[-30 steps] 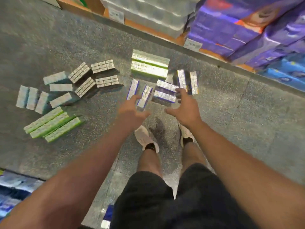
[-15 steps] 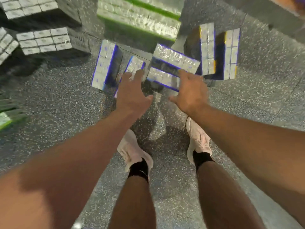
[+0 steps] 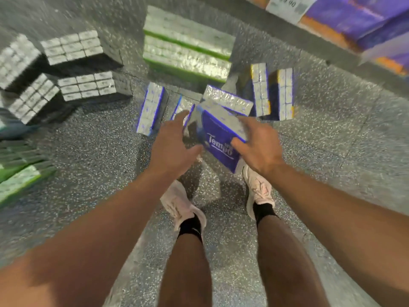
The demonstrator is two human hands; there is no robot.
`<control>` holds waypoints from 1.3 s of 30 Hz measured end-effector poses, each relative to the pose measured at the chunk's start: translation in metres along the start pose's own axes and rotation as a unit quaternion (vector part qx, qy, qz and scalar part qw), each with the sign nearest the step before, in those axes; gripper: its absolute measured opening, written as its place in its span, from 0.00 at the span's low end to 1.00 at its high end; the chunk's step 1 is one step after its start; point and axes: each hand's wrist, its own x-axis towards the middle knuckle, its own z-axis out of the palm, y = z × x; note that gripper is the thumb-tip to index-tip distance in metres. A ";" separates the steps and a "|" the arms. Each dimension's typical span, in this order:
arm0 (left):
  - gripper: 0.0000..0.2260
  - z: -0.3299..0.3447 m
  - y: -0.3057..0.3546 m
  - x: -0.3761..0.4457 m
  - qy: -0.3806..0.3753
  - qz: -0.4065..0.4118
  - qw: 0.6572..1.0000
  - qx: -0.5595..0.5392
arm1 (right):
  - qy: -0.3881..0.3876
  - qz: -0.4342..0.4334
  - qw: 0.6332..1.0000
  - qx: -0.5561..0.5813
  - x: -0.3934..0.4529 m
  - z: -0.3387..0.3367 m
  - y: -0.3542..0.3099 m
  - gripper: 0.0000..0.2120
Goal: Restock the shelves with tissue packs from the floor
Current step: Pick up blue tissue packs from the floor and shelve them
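On the speckled floor (image 3: 321, 156) we see tissue packs in green (image 3: 188, 47), grey (image 3: 88, 85) and blue (image 3: 150, 107) wrappers, below a shelf (image 3: 321, 25) of purple stock. Our right hand (image 3: 257, 147) grips a tilted blue Tempo pack (image 3: 218, 131) lifted above the others; our left hand (image 3: 174, 140) reaches beside it, fingers spread, holding nothing.

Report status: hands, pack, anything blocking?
Right hand grips blue Tempo pack, tilted up. Left hand open, beside it. More blue packs behind; nothing blocking.
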 end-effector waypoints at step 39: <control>0.36 -0.341 0.210 -0.940 0.836 -0.265 0.470 -0.103 | -0.335 -0.712 0.564 0.251 -0.696 -0.297 -0.548 0.43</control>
